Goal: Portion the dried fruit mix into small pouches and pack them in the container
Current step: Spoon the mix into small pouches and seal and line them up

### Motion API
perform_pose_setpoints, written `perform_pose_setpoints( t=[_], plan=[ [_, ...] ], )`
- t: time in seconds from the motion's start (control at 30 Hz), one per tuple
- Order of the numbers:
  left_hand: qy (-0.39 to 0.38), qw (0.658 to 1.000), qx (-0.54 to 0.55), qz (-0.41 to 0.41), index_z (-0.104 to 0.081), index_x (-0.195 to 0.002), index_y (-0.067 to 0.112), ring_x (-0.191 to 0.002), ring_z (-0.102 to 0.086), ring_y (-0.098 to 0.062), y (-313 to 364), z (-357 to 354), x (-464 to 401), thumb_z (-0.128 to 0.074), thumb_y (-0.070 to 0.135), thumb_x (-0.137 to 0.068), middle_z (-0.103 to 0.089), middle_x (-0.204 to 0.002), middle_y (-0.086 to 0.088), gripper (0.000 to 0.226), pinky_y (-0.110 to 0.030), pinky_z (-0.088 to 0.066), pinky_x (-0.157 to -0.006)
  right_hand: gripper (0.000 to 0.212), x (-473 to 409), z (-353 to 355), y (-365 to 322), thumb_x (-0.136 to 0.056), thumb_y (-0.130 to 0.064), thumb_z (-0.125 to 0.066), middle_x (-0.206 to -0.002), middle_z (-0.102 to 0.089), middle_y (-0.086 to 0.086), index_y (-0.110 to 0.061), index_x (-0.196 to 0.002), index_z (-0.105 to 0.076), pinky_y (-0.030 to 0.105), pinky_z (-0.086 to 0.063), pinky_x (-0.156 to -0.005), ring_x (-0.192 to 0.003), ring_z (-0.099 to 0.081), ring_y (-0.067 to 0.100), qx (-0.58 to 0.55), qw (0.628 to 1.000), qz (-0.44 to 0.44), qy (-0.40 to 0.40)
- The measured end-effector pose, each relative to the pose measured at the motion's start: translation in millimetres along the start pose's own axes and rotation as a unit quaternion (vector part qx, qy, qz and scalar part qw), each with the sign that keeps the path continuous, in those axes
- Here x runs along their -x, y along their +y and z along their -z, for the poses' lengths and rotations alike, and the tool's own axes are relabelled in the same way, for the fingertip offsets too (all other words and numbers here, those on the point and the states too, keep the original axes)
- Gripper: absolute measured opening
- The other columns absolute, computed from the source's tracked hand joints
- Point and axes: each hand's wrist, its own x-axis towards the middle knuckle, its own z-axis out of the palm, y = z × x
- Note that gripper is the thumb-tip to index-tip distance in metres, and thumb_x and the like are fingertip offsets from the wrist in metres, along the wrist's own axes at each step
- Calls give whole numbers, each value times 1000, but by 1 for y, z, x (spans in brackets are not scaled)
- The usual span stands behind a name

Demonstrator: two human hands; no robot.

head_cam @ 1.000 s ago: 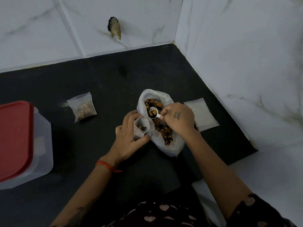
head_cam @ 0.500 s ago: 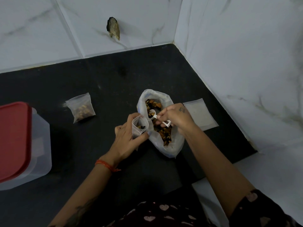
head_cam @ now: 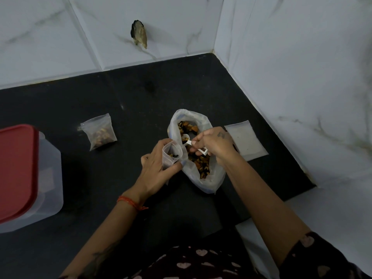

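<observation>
black counter (head_cam: 141, 101): filled pouch (head_cam: 99, 131) between container (head_cam: 30, 178), bag (head_cam: 193, 152).

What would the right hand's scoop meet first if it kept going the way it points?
Probably the open mouth of the small pouch held by the left hand; the right hand aims the scoop there, though depth is unclear.

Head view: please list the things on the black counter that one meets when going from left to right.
Container with red lid → filled small pouch → open pouch held by the left hand → big bag of dried fruit mix → flat empty pouches.
</observation>
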Motion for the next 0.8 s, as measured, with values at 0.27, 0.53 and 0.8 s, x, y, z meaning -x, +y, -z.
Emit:
perform_pose_setpoints(
  t=[0.27,0.53,0.8],
  plan=[
    [0,1000,-6,-3,-28,-110,56,-100,-27,31,2,1,1,-42,68,-65,-38,-111,38,49,-10,-18,-90,12,4,6,-5,-87,-9,-64,-73,-72,-1,-17,-79,-67,18,-40,-55,-66,-66,8,-37,999,-26,-13],
    [3,1000,-2,6,-26,-113,57,-109,-37,3,1,0,0,-42,70,-65,-37,-115,33,52,-17,-20,-90,9,12,10,-4,-88,-9,-62,-76,-71,-1,-15,-88,-69,16,-38,-52,-64,-64,5,-56,998,-14,-12],
    [8,1000,4,-3,-27,-111,57,-104,-33,15,1,-1,2,-45,70,-64,-40,-117,28,52,-19,-20,-92,9,24,17,-2,-89,-8,-61,-72,-69,-3,-13,-90,-68,9,-39,-40,-51,-61,0,-99,995,-21,0]
  ],
)
